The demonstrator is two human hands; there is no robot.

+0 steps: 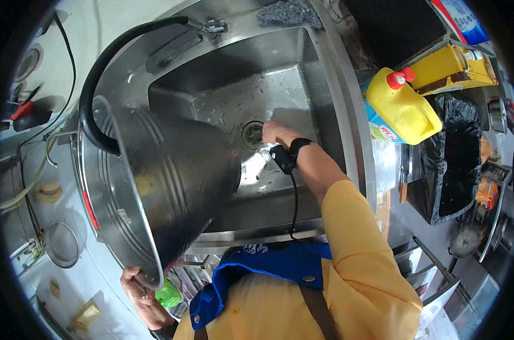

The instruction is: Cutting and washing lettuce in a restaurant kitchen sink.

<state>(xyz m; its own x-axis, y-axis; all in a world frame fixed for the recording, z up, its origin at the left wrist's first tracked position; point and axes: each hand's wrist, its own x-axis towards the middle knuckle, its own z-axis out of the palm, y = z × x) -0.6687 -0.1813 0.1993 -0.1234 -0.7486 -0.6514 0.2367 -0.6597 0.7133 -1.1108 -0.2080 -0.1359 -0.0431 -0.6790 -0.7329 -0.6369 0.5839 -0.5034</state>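
Observation:
A large stainless steel stockpot (184,161) lies tipped on its side over the left part of the sink, its mouth facing left. My left hand (140,287) grips it at the lower end of its rim. Inside the metal sink basin (223,102), my right hand (278,132) is at the round drain (253,135); its fingertips are hidden, so whether they hold anything does not show. Small food scraps are scattered over the basin floor. A black device (283,159) with a cable is strapped to my right wrist.
A black-hosed faucet (108,55) arches over the pot's mouth. Steel wool (288,13) rests on the sink's back ledge. To the right stand a yellow jug (401,106) and a bin lined with a black bag (431,170). A mesh strainer (62,245) is at the left.

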